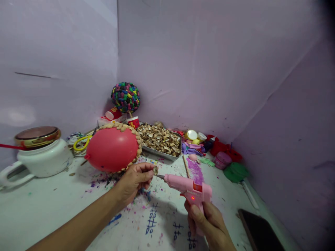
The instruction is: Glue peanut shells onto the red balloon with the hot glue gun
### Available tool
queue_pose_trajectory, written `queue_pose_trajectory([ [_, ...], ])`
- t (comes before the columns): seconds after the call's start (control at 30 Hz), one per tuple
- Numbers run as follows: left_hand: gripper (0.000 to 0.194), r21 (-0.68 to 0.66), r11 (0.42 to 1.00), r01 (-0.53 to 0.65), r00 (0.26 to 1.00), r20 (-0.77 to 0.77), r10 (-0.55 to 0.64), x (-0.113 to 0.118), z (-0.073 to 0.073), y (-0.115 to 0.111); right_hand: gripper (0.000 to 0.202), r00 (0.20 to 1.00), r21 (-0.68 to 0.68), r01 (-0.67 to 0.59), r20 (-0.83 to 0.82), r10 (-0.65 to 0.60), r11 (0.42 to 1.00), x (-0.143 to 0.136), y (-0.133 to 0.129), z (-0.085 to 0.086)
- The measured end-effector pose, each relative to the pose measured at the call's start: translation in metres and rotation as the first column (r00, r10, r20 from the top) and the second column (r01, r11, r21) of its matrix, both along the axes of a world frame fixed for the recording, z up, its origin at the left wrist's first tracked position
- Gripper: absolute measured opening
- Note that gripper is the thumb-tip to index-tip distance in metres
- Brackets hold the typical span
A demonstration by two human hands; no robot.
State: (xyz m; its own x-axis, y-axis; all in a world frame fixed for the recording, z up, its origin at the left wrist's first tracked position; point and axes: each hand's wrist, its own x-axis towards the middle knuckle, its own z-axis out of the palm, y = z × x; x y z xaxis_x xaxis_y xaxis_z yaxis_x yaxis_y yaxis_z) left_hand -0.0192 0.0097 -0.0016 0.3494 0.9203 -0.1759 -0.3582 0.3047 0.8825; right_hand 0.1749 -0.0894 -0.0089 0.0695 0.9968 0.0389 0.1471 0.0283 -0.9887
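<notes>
My left hand (134, 181) pinches a small nut shell (155, 170) between thumb and fingers. My right hand (206, 223) grips a pink glue gun (190, 190) by its handle; a red light glows on its side and its nozzle tip points at the shell, almost touching it. Just beyond my left hand lies a red balloon (111, 149) whose far side is rimmed with glued shells. A metal tray (162, 155) filled with loose shells sits behind, to the right of the balloon.
A white teapot with a gold lid (39, 153) stands at left. A ball of coloured shells on a stick (126, 97) stands in the corner. Balloons, red cups and lids (222, 155) clutter the right; a dark phone (259, 232) lies near the front right.
</notes>
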Motion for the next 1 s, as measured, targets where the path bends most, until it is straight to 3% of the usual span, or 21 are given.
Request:
queue_pose_trajectory([
  [0.63,0.032,-0.006,1.000,-0.001,1.000,0.003,0.001,0.0005,-0.0001,0.0001,0.041,0.998,-0.011,0.047,0.043,-0.047,0.999,0.0004,-0.0007,0.0036],
  [0.83,0.030,0.000,1.000,0.000,1.000,-0.005,0.000,0.0003,0.0006,-0.0001,0.041,0.999,0.035,-0.025,0.042,0.024,0.999,0.0036,0.0003,0.0019],
  [1.0,0.029,0.003,1.000,0.004,1.000,-0.002,-0.004,-0.0011,-0.0002,-0.0004,0.039,0.999,0.013,0.001,0.051,-0.002,1.000,0.0047,0.0005,0.0002],
])
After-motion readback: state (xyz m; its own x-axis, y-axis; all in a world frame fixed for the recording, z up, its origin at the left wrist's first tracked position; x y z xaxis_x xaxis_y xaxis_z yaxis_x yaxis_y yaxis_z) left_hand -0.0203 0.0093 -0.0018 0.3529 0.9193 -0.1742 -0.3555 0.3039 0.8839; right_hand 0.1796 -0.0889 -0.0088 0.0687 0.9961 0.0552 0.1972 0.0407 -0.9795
